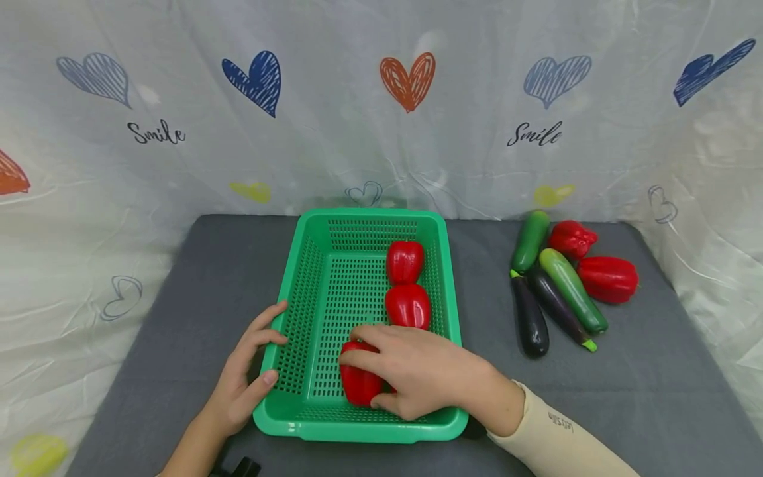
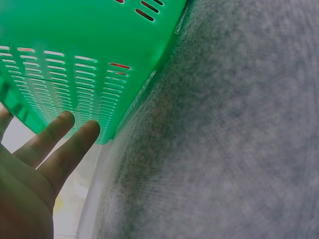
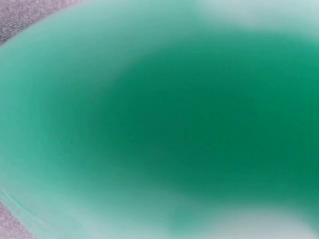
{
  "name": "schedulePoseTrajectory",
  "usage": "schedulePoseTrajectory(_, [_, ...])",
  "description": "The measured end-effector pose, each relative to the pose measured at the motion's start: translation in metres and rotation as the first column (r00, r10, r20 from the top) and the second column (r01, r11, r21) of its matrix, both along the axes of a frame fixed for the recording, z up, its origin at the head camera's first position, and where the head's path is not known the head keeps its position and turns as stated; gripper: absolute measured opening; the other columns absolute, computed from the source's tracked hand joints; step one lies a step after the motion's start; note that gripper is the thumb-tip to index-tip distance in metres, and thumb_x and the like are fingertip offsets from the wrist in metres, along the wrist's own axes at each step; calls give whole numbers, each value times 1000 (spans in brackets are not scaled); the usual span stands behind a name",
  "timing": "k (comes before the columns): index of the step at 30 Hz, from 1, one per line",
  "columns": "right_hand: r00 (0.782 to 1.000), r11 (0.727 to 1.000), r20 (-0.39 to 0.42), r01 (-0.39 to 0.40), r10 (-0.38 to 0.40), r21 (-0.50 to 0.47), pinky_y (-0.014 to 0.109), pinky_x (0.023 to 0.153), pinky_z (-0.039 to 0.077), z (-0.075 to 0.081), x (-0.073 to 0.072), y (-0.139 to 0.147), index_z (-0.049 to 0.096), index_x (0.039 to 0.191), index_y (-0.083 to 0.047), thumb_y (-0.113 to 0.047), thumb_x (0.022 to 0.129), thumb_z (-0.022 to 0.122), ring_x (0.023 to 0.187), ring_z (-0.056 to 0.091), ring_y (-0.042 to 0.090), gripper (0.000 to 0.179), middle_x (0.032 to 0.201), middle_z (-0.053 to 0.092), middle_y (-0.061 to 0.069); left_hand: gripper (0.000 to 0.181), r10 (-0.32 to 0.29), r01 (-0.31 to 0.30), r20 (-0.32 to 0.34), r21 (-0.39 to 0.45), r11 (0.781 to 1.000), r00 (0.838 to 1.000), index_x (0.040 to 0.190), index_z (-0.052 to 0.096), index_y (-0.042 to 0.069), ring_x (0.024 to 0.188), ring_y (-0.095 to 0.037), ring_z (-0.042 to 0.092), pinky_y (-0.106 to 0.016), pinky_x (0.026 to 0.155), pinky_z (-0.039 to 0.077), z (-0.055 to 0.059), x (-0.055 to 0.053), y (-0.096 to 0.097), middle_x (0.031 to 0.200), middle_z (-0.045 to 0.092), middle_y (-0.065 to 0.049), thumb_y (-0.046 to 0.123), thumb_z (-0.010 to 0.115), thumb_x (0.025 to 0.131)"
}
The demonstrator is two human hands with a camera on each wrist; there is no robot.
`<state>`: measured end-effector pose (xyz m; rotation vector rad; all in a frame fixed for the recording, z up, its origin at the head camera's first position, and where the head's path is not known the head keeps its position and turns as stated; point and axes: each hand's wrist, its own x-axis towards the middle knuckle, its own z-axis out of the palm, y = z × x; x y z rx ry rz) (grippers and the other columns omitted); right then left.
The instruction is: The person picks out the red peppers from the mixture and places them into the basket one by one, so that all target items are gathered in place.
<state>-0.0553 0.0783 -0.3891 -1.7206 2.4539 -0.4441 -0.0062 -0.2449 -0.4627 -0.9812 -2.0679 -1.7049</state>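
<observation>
A green slotted plastic basket (image 1: pixel 360 432) stands on the grey cloth in the head view. Inside it, near the front, my right hand (image 1: pixel 414 374) grips a red bell pepper (image 1: pixel 357 384), fingers over its top and thumb at its lower right side. Two more red bell peppers, one farther back (image 1: pixel 405 262) and one nearer (image 1: pixel 408 306), lie along the basket's right side. My left hand (image 1: pixel 241 377) is at the basket's left rim with fingers spread; in the left wrist view its extended fingers lie against the slotted outer wall (image 2: pixel 60 82). Blurred green fills most of the right wrist view.
To the right of the basket lie two dark eggplants (image 1: pixel 529 318), two green zucchini (image 1: pixel 573 290) and two red bell peppers (image 1: pixel 608 279), close together. Behind the table hangs a pale curtain (image 1: pixel 334 146) printed with hearts. A small black object (image 1: pixel 246 468) shows at the front edge.
</observation>
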Motion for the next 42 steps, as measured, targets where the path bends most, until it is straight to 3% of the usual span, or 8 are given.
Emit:
schedulePoseTrajectory(26, [1000,999,16,13,-13,-37,31,109,51,0,-1,2,59,154,-21,-49,98,79,128,58,15,66,146,58,-1,28,1,-1,3,3,1000,1000,127,53,-16,162,-39,28,-33,121,31,-1,0,0,167,31,-38,7,55,110])
schedulePoseTrajectory(42, [999,969,-30,25,-33,-246,35,111,51,3,-4,7,65,145,-15,-42,103,75,130,62,21,51,146,62,4,28,-5,5,-4,22,1000,1000,127,53,-17,162,-38,27,-34,120,31,-2,-1,1,167,32,-38,5,55,109])
